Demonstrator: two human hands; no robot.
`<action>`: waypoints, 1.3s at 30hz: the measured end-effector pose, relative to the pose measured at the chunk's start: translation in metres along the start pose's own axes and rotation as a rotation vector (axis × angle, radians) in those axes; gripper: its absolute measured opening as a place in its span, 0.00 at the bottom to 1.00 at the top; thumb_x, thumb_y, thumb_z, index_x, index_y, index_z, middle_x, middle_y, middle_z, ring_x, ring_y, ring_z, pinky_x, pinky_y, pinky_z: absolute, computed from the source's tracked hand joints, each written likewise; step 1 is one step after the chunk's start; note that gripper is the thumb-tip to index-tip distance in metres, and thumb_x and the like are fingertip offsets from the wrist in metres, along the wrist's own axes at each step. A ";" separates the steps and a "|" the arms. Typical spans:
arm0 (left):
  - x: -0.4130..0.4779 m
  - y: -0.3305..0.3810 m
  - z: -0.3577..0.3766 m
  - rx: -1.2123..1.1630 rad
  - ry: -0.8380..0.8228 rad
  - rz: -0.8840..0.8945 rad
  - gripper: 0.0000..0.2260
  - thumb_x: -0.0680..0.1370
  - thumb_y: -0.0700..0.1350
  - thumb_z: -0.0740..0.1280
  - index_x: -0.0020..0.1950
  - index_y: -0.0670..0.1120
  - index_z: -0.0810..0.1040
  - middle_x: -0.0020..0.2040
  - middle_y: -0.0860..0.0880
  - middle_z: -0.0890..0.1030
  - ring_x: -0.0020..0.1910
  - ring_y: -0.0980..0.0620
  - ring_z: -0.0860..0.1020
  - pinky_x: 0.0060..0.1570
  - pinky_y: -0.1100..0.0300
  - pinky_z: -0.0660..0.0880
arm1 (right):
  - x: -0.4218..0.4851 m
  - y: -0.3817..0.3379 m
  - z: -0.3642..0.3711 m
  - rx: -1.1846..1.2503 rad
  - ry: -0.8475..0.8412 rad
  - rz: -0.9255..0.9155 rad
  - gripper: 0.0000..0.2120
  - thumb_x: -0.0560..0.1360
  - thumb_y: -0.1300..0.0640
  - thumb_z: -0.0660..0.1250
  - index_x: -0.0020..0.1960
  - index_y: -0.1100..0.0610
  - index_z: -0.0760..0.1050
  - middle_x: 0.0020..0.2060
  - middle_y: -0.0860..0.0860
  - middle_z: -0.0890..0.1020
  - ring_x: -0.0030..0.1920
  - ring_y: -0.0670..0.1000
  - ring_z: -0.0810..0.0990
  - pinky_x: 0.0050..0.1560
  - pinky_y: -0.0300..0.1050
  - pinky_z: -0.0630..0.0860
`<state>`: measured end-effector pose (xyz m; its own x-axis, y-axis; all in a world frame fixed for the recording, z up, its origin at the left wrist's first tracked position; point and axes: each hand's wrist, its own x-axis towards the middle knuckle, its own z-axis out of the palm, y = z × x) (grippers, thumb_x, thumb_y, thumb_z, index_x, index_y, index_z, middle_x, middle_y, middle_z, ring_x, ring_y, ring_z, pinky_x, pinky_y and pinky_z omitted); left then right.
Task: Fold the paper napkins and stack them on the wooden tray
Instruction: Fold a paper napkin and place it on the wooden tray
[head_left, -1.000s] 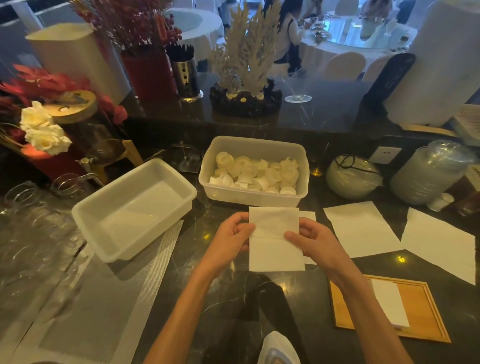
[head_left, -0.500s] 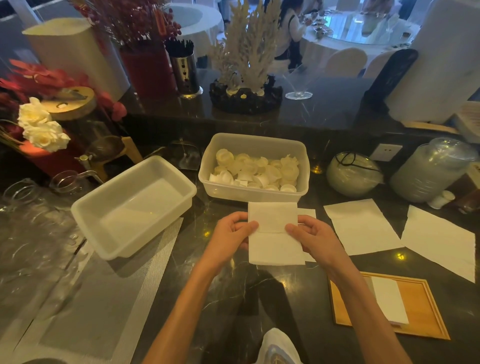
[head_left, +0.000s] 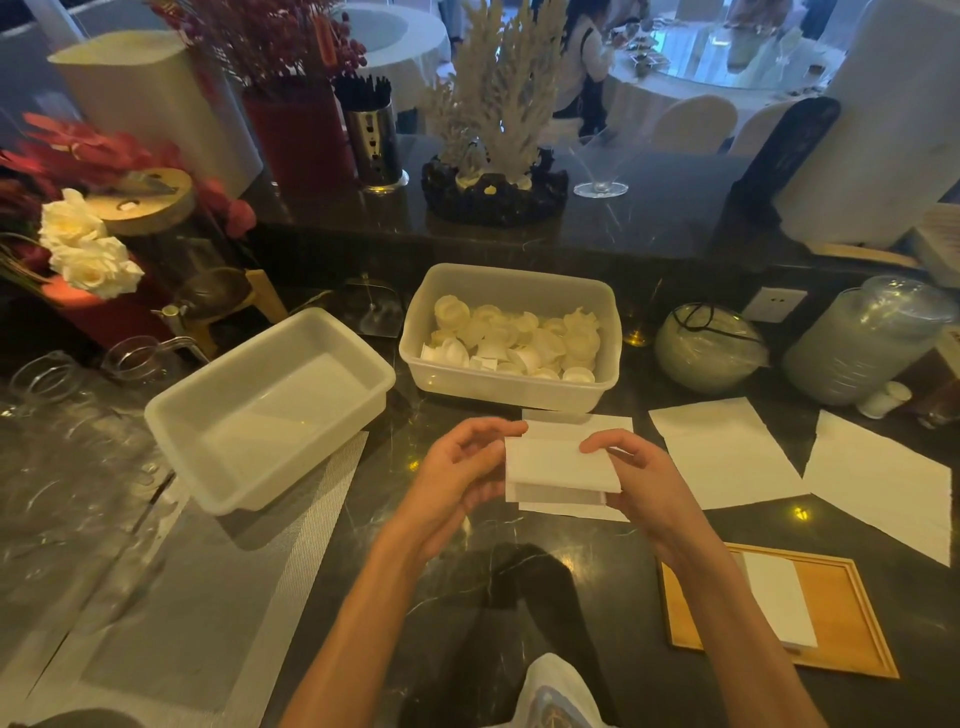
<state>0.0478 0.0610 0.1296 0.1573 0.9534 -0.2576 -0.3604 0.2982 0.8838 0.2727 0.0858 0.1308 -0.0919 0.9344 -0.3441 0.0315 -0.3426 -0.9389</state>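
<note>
The wooden tray (head_left: 841, 597), a shallow rectangle of orange-toned wood with a raised rim, lies nearest on the dark veined stone counter (head_left: 415, 571). A folded napkin (head_left: 779, 597), a narrow white strip, lies along the tray's left half. Two bare forearms reach forward, and the right one passes over the tray's left edge. Beyond the tray and to its left, the left hand (head_left: 462, 473) and right hand (head_left: 639, 478) face each other with palms turned inward. Each pinches one side edge of a paper napkin (head_left: 558, 465) between thumb and curled fingers. This napkin is soft, matte and white, doubled over so that a lower layer shows under its near edge. It is held over a flat napkin (head_left: 613, 426) on the counter. Straight beyond the tray lie two more unfolded sheets (head_left: 722, 452), side by side and slightly skewed. Farther from the tray stands a translucent plastic tub (head_left: 511, 384) holding small white cup-like pieces. An empty matching tub (head_left: 270, 415) sits tilted, far to the tray's left.
</note>
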 end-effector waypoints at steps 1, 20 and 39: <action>-0.001 -0.001 0.001 -0.041 -0.009 -0.027 0.11 0.82 0.42 0.66 0.64 0.44 0.79 0.64 0.45 0.83 0.62 0.43 0.82 0.52 0.51 0.84 | -0.001 -0.001 0.000 -0.002 0.002 -0.007 0.10 0.79 0.62 0.69 0.44 0.49 0.84 0.55 0.48 0.82 0.58 0.50 0.79 0.43 0.39 0.84; -0.006 -0.015 0.013 0.187 0.045 -0.121 0.16 0.77 0.37 0.73 0.63 0.50 0.78 0.54 0.53 0.88 0.54 0.53 0.86 0.45 0.58 0.84 | -0.011 0.011 -0.003 -0.038 0.020 -0.043 0.18 0.75 0.57 0.75 0.59 0.39 0.76 0.54 0.45 0.83 0.52 0.49 0.85 0.38 0.37 0.83; -0.016 -0.076 0.092 0.228 0.010 -0.221 0.07 0.80 0.43 0.71 0.56 0.41 0.80 0.54 0.44 0.86 0.52 0.49 0.87 0.47 0.51 0.86 | -0.058 0.041 -0.081 0.012 -0.020 0.120 0.11 0.78 0.57 0.70 0.60 0.51 0.81 0.52 0.46 0.88 0.52 0.46 0.87 0.42 0.38 0.83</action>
<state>0.1573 0.0192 0.1022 0.1994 0.8676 -0.4555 -0.1027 0.4808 0.8708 0.3595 0.0248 0.1119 -0.1076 0.8845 -0.4540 0.0313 -0.4534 -0.8908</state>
